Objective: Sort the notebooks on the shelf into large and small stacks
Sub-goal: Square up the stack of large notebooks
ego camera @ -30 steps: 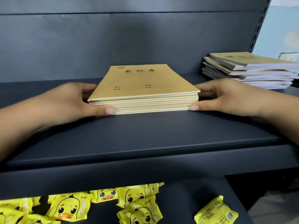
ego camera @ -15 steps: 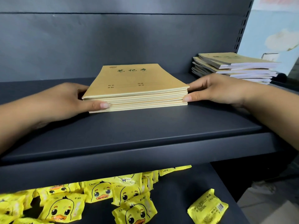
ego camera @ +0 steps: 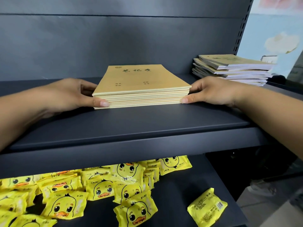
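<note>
A neat stack of several large tan notebooks (ego camera: 141, 86) lies in the middle of the dark shelf (ego camera: 131, 125). My left hand (ego camera: 72, 94) presses against the stack's left side, thumb on the front corner. On the opposite side my right hand (ego camera: 211, 91) clasps the stack, thumb at the bottom front corner. A looser, uneven stack of thicker notebooks with white page edges (ego camera: 232, 69) sits at the shelf's far right, apart from both hands.
The shelf's back panel (ego camera: 114, 46) rises close behind the stacks. On the lower shelf (ego camera: 180, 194) lie many yellow duck-print packets (ego camera: 101, 189), with one packet (ego camera: 207, 209) apart at the right. A perforated upright (ego camera: 241, 30) bounds the right side.
The view has shifted, so the stack sits more central. Both hands stay on the large stack's sides, and its edges look more even now.
</note>
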Available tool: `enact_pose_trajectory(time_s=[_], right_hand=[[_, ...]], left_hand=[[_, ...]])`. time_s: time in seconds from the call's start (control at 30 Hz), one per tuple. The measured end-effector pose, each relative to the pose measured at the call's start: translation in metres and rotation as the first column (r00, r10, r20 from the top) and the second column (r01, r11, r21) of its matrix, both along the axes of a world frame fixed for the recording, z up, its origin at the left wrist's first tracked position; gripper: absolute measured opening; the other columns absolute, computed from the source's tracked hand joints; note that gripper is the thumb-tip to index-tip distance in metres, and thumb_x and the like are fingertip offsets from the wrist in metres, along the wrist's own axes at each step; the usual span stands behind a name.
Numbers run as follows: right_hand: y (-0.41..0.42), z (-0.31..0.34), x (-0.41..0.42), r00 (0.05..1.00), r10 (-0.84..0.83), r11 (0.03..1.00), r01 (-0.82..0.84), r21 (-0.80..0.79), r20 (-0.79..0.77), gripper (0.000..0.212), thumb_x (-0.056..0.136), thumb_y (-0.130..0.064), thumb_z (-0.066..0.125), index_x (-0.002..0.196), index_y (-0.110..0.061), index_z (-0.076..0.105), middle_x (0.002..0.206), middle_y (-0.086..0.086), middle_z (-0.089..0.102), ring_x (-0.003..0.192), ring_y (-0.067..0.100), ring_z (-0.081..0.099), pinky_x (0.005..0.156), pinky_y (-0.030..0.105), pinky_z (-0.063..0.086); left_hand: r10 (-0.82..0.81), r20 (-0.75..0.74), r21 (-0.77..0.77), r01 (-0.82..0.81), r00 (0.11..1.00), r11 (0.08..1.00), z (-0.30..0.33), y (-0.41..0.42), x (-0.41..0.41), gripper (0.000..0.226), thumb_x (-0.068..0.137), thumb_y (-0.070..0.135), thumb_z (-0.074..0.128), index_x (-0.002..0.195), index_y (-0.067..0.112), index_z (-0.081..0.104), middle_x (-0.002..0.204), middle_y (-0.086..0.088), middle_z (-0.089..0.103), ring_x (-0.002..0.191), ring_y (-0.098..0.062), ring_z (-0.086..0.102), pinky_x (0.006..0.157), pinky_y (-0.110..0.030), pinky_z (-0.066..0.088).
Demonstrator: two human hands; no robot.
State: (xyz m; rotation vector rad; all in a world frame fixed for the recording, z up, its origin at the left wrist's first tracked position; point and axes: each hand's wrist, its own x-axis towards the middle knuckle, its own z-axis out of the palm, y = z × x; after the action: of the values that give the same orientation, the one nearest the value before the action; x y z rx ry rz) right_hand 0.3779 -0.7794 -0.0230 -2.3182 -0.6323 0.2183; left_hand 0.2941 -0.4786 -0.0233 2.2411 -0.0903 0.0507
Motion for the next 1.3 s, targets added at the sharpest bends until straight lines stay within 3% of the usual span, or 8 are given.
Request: enact_pose_trajectory(time_s=[0.17, 0.3, 0.4, 0.6, 0.73, 0.87, 1.03, 1.3], right_hand=[[0.0, 0.005, -0.004, 0.992, 0.033, 0.999, -0.028, 0.042, -0.122, 0.015, 0.082, -0.014, 0.065, 0.095, -0.01, 0.07, 0.092, 0.001, 0.07, 0.082, 0.01, 0.063, 0.082, 0.018, 0.047], [-0.005, 0.022, 0.006, 0.913, 0.014, 0.887, 0.177, 0.427, -0.407, 0.011, 0.084, -0.02, 0.054, 0.082, -0.012, 0.06, 0.085, -0.001, 0.062, 0.088, 0.013, 0.056, 0.083, 0.021, 0.041], [-0.003, 0.028, 0.012, 0.843, 0.099, 0.856, 0.199, 0.477, -0.529, 0.039, 0.087, -0.04, 0.043, 0.087, -0.006, 0.061, 0.083, 0.005, 0.065, 0.082, 0.016, 0.059, 0.079, 0.023, 0.044], [0.01, 0.021, 0.009, 0.844, 0.206, 0.885, 0.055, 0.461, -0.496, 0.063, 0.09, -0.051, 0.033, 0.115, 0.001, 0.058, 0.109, 0.007, 0.066, 0.1, 0.015, 0.057, 0.097, 0.024, 0.034], [0.013, 0.022, 0.003, 0.819, 0.227, 0.815, 0.136, 0.563, -0.527, 0.057, 0.091, -0.048, 0.037, 0.091, 0.002, 0.063, 0.085, 0.009, 0.067, 0.083, 0.017, 0.06, 0.082, 0.023, 0.045], [0.001, 0.022, -0.001, 0.803, 0.203, 0.782, 0.211, 0.587, -0.56, 0.076, 0.09, -0.05, 0.039, 0.133, 0.013, 0.036, 0.134, 0.022, 0.049, 0.125, 0.026, 0.047, 0.105, 0.032, 0.036], [-0.008, 0.018, -0.007, 0.77, 0.313, 0.812, 0.087, 0.577, -0.557, 0.064, 0.082, -0.054, 0.041, 0.106, 0.002, 0.06, 0.112, 0.011, 0.064, 0.108, 0.02, 0.057, 0.1, 0.026, 0.039], [-0.006, 0.02, -0.013, 0.822, 0.25, 0.838, 0.082, 0.54, -0.512, 0.074, 0.085, -0.06, 0.037, 0.12, 0.003, 0.052, 0.112, 0.009, 0.063, 0.11, 0.016, 0.056, 0.106, 0.029, 0.032]], left_hand=[[-0.042, -0.087, -0.219, 0.022, 0.995, 0.976, 0.004, 0.002, -0.003, 0.078, 0.009, 0.056, 0.087, 0.081, 0.028, 0.077, 0.099, 0.008, 0.073, 0.091, -0.001, 0.067, 0.072, -0.007, 0.049], [0.093, -0.209, -0.47, -0.183, 0.973, 0.863, 0.015, 0.003, 0.008, 0.137, 0.014, 0.057, 0.086, 0.133, 0.003, 0.043, 0.123, -0.01, 0.057, 0.096, -0.011, 0.061, 0.074, -0.025, 0.051], [0.108, -0.239, -0.519, -0.221, 0.965, 0.826, 0.019, -0.011, 0.022, 0.084, 0.061, 0.057, 0.058, 0.123, 0.002, 0.047, 0.111, -0.012, 0.058, 0.078, -0.012, 0.066, 0.068, -0.024, 0.055], [0.158, -0.223, -0.433, -0.243, 0.962, 0.868, 0.01, -0.023, 0.03, 0.045, 0.078, 0.044, 0.054, 0.106, 0.009, 0.063, 0.084, -0.003, 0.073, 0.069, -0.011, 0.069, 0.059, -0.018, 0.056], [0.223, -0.169, -0.342, -0.27, 0.96, 0.9, 0.009, -0.036, 0.025, 0.064, 0.047, 0.053, 0.079, 0.092, 0.008, 0.067, 0.072, -0.002, 0.074, 0.06, -0.01, 0.069, 0.048, -0.015, 0.051], [0.268, -0.131, -0.316, -0.296, 0.955, 0.901, 0.008, -0.043, 0.017, 0.053, 0.06, 0.051, 0.071, 0.094, 0.01, 0.066, 0.086, -0.001, 0.075, 0.072, -0.009, 0.07, 0.069, -0.022, 0.053], [0.177, -0.082, -0.286, -0.194, 0.981, 0.938, 0.001, -0.043, -0.001, 0.103, 0.022, 0.065, 0.082, 0.107, 0.011, 0.063, 0.102, 0.002, 0.072, 0.094, -0.009, 0.067, 0.084, -0.027, 0.044], [0.196, -0.074, -0.256, -0.208, 0.978, 0.944, 0.003, -0.046, -0.006, 0.107, 0.011, 0.062, 0.084, 0.104, 0.012, 0.064, 0.1, 0.002, 0.073, 0.094, -0.011, 0.068, 0.09, -0.026, 0.044]])
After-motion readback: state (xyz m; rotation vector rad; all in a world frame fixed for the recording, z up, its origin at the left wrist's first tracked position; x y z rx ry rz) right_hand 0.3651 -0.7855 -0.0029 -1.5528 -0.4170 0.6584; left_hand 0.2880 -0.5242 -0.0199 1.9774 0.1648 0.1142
